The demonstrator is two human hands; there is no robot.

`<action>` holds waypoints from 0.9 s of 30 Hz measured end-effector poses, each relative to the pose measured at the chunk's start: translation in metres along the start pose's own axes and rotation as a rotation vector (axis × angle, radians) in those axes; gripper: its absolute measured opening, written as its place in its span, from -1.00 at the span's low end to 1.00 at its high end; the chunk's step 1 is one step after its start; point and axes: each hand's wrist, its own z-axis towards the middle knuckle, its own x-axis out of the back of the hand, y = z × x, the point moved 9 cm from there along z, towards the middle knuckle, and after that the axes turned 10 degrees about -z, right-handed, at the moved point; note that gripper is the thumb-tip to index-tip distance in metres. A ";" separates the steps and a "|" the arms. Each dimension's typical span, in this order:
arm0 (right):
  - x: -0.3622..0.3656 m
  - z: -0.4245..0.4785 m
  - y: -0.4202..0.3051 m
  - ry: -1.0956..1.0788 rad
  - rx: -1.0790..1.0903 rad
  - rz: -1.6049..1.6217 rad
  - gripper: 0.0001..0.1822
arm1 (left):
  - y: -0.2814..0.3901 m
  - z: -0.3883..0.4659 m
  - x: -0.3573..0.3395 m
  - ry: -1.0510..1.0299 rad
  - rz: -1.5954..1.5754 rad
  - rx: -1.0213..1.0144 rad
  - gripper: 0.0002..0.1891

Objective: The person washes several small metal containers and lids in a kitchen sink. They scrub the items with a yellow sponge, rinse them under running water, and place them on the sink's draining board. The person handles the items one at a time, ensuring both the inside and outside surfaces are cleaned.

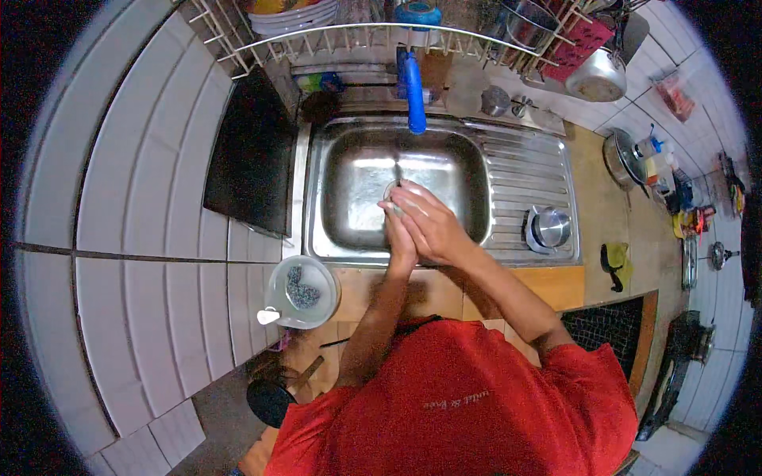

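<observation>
My left hand and my right hand are pressed together over the stainless steel sink basin, near its front edge. The right one lies across the left, its fingers pointing toward the back of the basin. Whitish, foam-like patches show on the fingers. A small pale greenish spot is visible between the fingertips, but whether anything is held between the palms is hidden. Beyond my fingertips, a blue faucet spout hangs over the back of the basin. The round drain is partly covered by my fingers.
A ribbed drainboard to the right bears a small metal cup. At front left stands a translucent bucket with dark speckled pieces inside. A wire dish rack overhangs the back. A yellow-green cloth lies on the right counter.
</observation>
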 end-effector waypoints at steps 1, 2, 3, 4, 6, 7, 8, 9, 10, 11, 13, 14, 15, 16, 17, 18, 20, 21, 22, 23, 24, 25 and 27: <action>-0.003 0.002 0.008 -0.042 -0.028 0.017 -0.69 | 0.010 -0.002 -0.004 -0.040 0.155 -0.118 -0.41; -0.006 0.005 0.016 -0.085 -0.056 0.036 -0.69 | 0.019 -0.005 -0.010 -0.080 0.310 -0.237 -0.43; -0.008 0.007 0.024 -0.126 -0.082 0.052 -0.69 | 0.030 -0.009 -0.020 -0.122 0.463 -0.358 -0.45; -0.011 0.009 0.033 -0.159 -0.139 0.161 -0.68 | 0.046 -0.019 -0.035 -0.154 0.545 -0.381 -0.51; -0.017 0.013 0.046 -0.228 -0.249 0.379 -0.66 | 0.055 -0.026 -0.037 -0.175 0.576 -0.467 -0.51; -0.020 0.012 0.053 -0.260 -0.311 0.485 -0.65 | 0.065 -0.032 -0.045 -0.192 0.590 -0.504 -0.51; -0.024 0.008 0.062 -0.226 -0.324 0.589 -0.64 | 0.075 -0.041 -0.054 -0.201 0.619 -0.549 -0.50; -0.028 0.006 0.065 -0.222 -0.366 0.656 -0.63 | 0.081 -0.042 -0.054 -0.207 0.583 -0.566 -0.50; -0.031 0.004 0.067 -0.217 -0.409 0.722 -0.63 | 0.085 -0.044 -0.053 -0.214 0.546 -0.583 -0.49; -0.034 0.001 0.070 -0.211 -0.453 0.788 -0.62 | 0.088 -0.045 -0.052 -0.222 0.509 -0.599 -0.49; -0.048 -0.016 0.084 -0.182 -0.589 0.842 -0.60 | 0.077 -0.034 -0.041 -0.167 0.080 -0.403 -0.47; -0.054 -0.026 0.091 -0.165 -0.660 0.866 -0.59 | 0.067 -0.028 -0.038 -0.140 -0.133 -0.300 -0.46; -0.052 -0.029 0.090 -0.099 -0.695 0.852 -0.58 | 0.057 -0.023 -0.035 -0.112 -0.344 -0.192 -0.45; -0.051 -0.031 0.086 -0.031 -0.732 0.837 -0.58 | 0.051 -0.022 -0.034 -0.033 -0.432 -0.090 -0.44; -0.049 -0.036 0.083 0.038 -0.769 0.821 -0.57 | 0.046 -0.023 -0.030 0.093 -0.467 -0.025 -0.43; -0.052 -0.042 0.080 0.070 -0.785 0.841 -0.56 | 0.040 -0.026 -0.027 0.218 -0.502 0.040 -0.42; -0.039 -0.042 0.067 0.172 -0.634 0.525 -0.58 | 0.019 -0.022 -0.016 0.367 -0.557 0.161 -0.40; -0.037 -0.044 0.061 0.212 -0.599 0.448 -0.58 | 0.009 -0.014 -0.009 0.372 -0.578 0.186 -0.40; -0.032 -0.041 0.049 0.197 -0.558 0.383 -0.57 | 0.000 -0.007 0.002 0.381 -0.601 0.208 -0.40; -0.028 -0.040 0.040 0.195 -0.501 0.326 -0.56 | -0.010 0.000 0.012 0.391 -0.624 0.228 -0.40; -0.025 -0.039 0.033 0.196 -0.449 0.269 -0.55 | -0.008 0.008 0.016 0.365 -0.547 0.171 -0.39; -0.022 -0.037 0.027 0.197 -0.395 0.213 -0.54 | -0.011 0.011 0.017 0.315 -0.525 0.161 -0.39; -0.014 -0.033 0.027 0.213 -0.307 0.103 -0.55 | -0.019 0.010 0.009 0.211 -0.478 0.148 -0.38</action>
